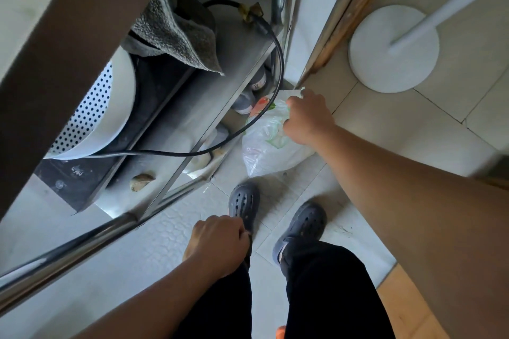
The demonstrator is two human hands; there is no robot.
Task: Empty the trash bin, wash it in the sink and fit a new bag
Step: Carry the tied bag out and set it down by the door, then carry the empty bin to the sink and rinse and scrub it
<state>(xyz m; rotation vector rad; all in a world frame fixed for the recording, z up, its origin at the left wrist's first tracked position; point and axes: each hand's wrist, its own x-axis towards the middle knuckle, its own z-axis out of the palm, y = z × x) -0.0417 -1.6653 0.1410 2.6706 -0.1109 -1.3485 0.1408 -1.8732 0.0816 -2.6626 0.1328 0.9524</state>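
Note:
A white translucent trash bag (264, 151) with green and orange scraps inside sits on the tiled floor beside the corner of a steel rack (192, 129). My right hand (308, 118) grips the bag's gathered top. My left hand (217, 242) is low by my left knee with its fingers curled against my black trouser leg. I cannot tell whether it holds anything. No trash bin is in view.
A black hose (278, 63) loops from the rack over the bag's left side. On the rack lie a grey towel (176, 33) and a white perforated bowl (93, 113); bottles (248, 102) stand beneath it. A white round stand base (391, 49) stands past the door frame. My grey clogs (300, 226) stand just below the bag.

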